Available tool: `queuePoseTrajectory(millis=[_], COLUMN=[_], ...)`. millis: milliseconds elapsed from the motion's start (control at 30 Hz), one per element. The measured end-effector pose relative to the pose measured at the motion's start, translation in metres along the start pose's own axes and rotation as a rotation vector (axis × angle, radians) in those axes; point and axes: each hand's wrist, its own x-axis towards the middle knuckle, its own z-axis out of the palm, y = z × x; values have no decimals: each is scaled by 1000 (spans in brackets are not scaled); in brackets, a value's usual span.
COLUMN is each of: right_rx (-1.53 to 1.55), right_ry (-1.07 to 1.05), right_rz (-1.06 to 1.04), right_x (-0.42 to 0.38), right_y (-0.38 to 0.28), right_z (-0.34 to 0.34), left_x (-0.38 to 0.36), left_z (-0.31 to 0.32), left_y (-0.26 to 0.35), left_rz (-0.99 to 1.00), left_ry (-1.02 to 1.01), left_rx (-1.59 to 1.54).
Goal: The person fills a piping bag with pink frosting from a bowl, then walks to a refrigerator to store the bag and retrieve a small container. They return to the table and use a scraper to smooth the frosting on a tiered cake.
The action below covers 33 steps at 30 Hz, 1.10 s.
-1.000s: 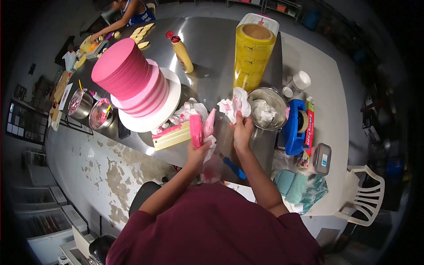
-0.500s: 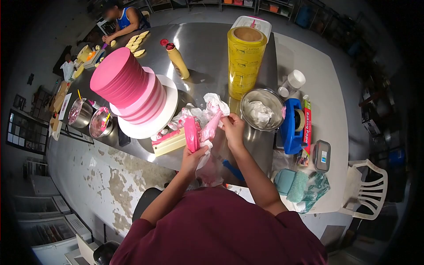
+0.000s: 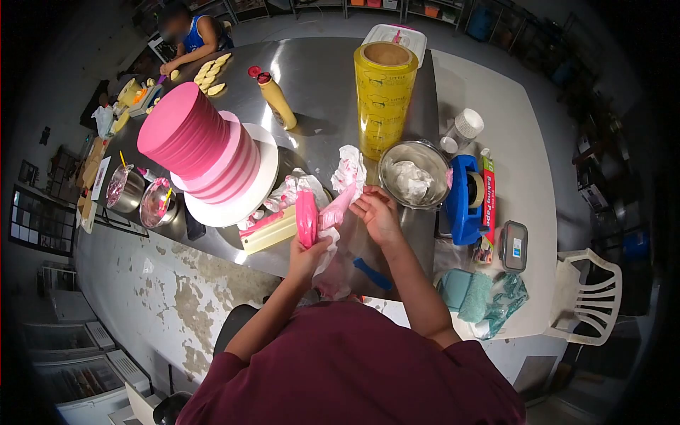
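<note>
My left hand [image 3: 306, 259] is closed around the lower end of a bright pink piping bag [image 3: 307, 218]. Thin, pink-smeared plastic [image 3: 336, 209] is bunched beside that bag and trails down past my left fingers. My right hand [image 3: 377, 214] is just right of this plastic, palm turned up, its fingers slightly curled and apart. Crumpled white paper towel [image 3: 348, 168] with pink smears rises beyond the hands. Under and left of the piping bag lies a cream-coloured scraper [image 3: 270, 232] with pink on its edge. A two-tier pink cake [image 3: 212, 152] stands left on a white board [image 3: 266, 166].
Right of my hands are a steel bowl [image 3: 388, 185] holding white material, a tall yellow wrap roll [image 3: 383, 106] and a blue tape dispenser [image 3: 464, 205]. A yellow bottle [image 3: 277, 103] stands beyond. A blue-handled tool [image 3: 372, 273] lies near the edge. Another person [image 3: 195, 39] works far left.
My right fingers have loosened from their pinch at the plastic and spread, palm turning upward. My left hand keeps its hold on the piping bag. The view has shifted slightly.
</note>
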Motion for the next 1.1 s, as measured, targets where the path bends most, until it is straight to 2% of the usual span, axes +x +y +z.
queuePoseTrajectory(millis=[233,433,667,767,833,1033,1100], right_rx=[83,240,255,236,220,208,208], right_ry=[-15,22,2,-14,-14,7,-49], right_rz=[41,197,263,298,319,194,137], right_x=[0,5,6,6,3,0,6], right_y=[0,2,3,1,-4,-4,1], right_z=[2,1,-3,-3,2,10,3], left_x=[0,6,4,11,13,9,8], left_z=[0,-11,-3,-19,-18,-10,-11], left_y=[9,3,14,4,2,8,6], left_rz=[-31,-33,-38,-140,-78,-128,-127], left_ry=[-16,-40,-35,-78,-72,-51,-51], left_rx=[81,143,146,162,164,128,141])
